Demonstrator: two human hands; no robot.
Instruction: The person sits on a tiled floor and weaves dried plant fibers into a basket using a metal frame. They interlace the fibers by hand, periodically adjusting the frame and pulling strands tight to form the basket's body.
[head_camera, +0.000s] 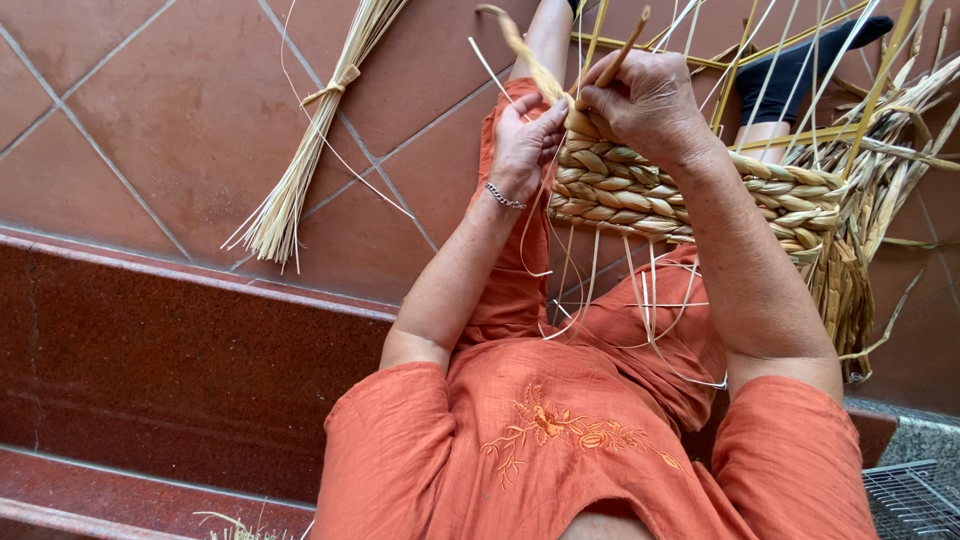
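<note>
Here the left hand (524, 140) pinches a twisted strand (522, 48) at the basket (640, 190) rim, keeping it taut. The right hand (645, 100), above that rim, is clamped on a stick (625, 45), bracing the weave.

Bare tiled floor (190, 110) lies open from nine to eleven o'clock of the hands, broken only by a tied straw bundle (315, 130), while upright stakes (800, 60) and loose strands crowd twelve to four o'clock around the woven basket (680, 195).
</note>
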